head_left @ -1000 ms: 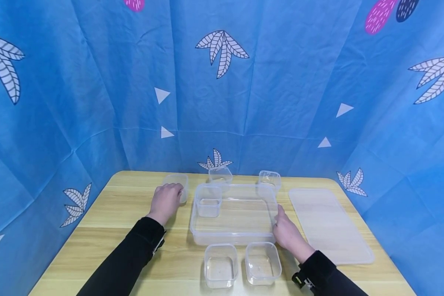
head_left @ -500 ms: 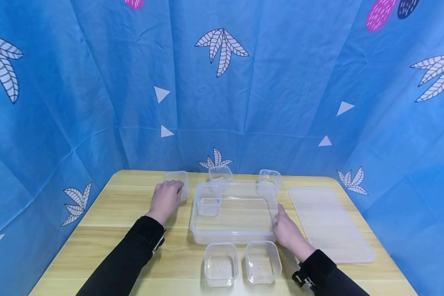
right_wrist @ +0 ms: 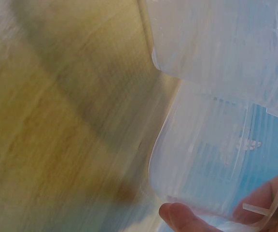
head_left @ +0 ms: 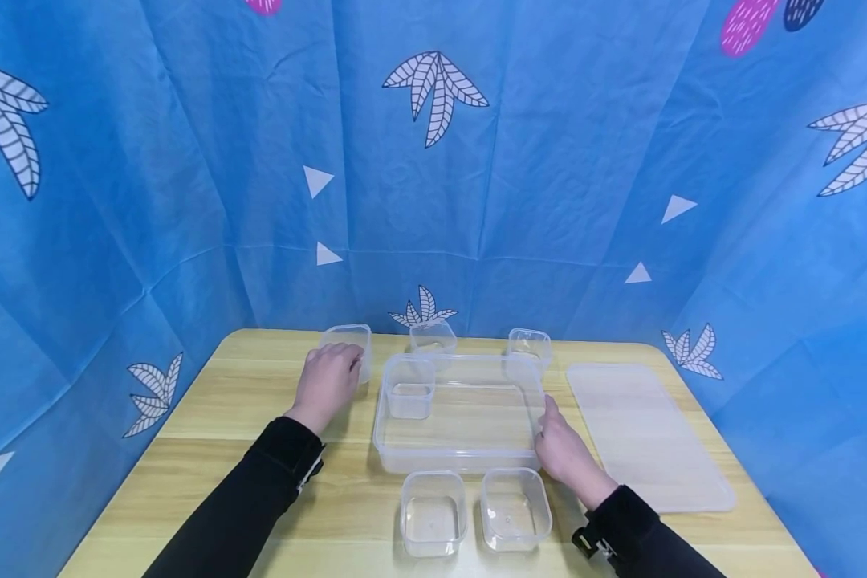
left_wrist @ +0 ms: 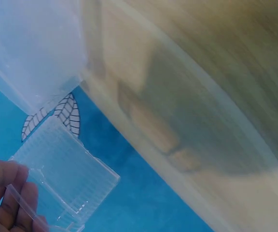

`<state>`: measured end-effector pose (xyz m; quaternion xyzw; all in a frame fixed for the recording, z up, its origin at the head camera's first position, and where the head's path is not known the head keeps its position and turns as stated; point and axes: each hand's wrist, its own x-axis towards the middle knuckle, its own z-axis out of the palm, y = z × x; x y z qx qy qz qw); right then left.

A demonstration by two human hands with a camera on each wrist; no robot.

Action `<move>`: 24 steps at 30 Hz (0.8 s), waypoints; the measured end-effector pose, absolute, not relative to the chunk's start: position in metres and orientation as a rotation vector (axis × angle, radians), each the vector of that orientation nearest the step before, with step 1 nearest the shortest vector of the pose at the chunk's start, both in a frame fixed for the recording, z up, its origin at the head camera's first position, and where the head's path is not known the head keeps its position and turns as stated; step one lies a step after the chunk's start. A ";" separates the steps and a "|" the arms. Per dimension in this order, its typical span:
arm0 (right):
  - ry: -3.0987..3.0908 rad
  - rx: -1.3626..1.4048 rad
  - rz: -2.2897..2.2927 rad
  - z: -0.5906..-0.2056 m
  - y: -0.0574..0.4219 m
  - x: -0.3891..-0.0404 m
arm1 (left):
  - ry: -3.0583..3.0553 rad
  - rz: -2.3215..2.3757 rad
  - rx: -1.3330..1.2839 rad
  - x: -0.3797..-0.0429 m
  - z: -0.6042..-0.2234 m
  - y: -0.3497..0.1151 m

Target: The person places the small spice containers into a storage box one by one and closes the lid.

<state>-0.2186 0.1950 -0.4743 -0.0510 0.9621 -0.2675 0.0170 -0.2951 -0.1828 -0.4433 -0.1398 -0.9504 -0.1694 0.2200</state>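
Note:
At the back left, my left hand [head_left: 327, 384] holds a small clear plastic container [head_left: 352, 339]. The left wrist view shows the fingers [left_wrist: 20, 203] curled at the edge of this container [left_wrist: 71, 169]. In the middle of the table stands a large clear plastic box [head_left: 455, 461], without its lid. A small container [head_left: 409, 407] stands inside it, at the left. My right hand [head_left: 565, 451] grips the box's right end. In the right wrist view, fingertips [right_wrist: 180, 215] lie against the wall of the box [right_wrist: 201, 150]; the rest of that hand is mostly out of frame.
Two small containers, one at left [head_left: 433, 522] and one at right [head_left: 516, 518], stand in front of the box. Behind it are two more, left [head_left: 433, 335] and right [head_left: 530, 343]. A flat translucent lid [head_left: 650, 441] lies to the right. Blue curtain [head_left: 549, 160] surrounds the table.
My left hand and its small container have moved slightly up toward the table's back edge. The right hand and the large box have stayed in place.

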 end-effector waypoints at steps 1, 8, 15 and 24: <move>2.989 -0.155 -0.830 -0.474 0.195 -0.219 | -2.626 -0.472 -0.388 -0.295 -0.442 -0.182; 2.980 -0.145 -0.835 -0.472 0.194 -0.218 | -2.580 -0.493 -0.424 -0.289 -0.428 -0.171; 3.001 -0.149 -0.834 -0.474 0.195 -0.219 | -2.518 -0.491 -0.486 -0.283 -0.415 -0.158; 2.983 -0.156 -0.848 -0.474 0.196 -0.219 | -2.534 -0.460 -0.524 -0.277 -0.405 -0.142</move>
